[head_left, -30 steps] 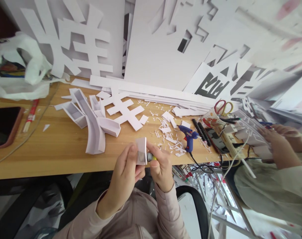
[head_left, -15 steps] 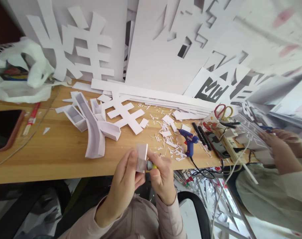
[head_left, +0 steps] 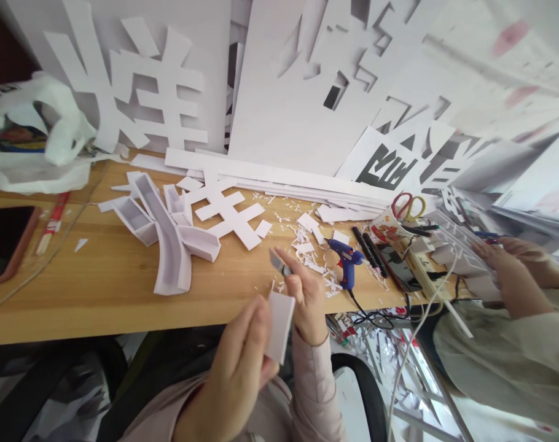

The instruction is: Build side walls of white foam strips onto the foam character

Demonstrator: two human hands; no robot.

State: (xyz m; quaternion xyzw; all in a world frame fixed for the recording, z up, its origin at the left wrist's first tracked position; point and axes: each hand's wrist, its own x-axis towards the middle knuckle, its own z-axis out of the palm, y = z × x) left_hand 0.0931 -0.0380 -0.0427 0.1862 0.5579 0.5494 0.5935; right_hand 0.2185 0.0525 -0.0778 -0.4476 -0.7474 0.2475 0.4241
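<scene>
At the far left of our wooden tabletop lay a dark phone in a reddish case, and beyond it a crumpled white plastic bag. Further along stood a white foam-board channel letter with raised side walls, with a flat white cut-out character just beside it.

Near the tabletop's front edge our left hand pinched a small white rectangular piece of foam board between thumb and fingers, holding it upright and clear of the wood. Just beyond it our right hand was clenched round a small craft knife with a bare grey blade, the blade pointing up and to the left over the tabletop.

We judged the exposed blade the main hazard: it sat near our left fingers, and a slip on the thin edge could nick them or gouge the piece. White paper trimmings littered the wood, and a blue hot-glue gun lay among them, its cord trailing over the edge where a sleeve might snag it. At the far right another person's hands worked on a separate white piece.
</scene>
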